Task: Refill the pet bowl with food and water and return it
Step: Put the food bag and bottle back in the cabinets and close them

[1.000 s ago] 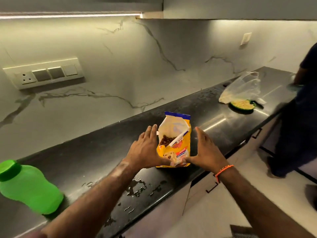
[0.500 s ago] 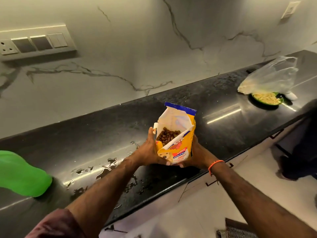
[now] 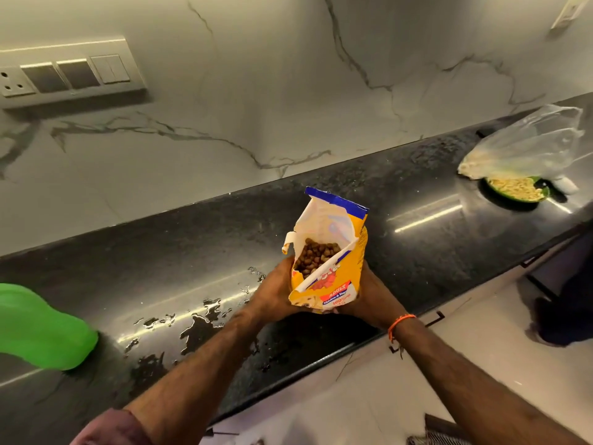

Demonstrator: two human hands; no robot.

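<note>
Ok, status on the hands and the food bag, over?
Left hand and right hand both clasp the open food bag, kibble showing. Counter wet near left. Nothing blocking.

A yellow pet-food bag point(image 3: 330, 252) with a blue top edge is held upright above the dark counter point(image 3: 160, 252), its torn mouth open (brown kibble point(image 3: 316, 255) is seen inside). A green bowl point(image 3: 516, 191) of pale food is set far right on the counter.
</note>
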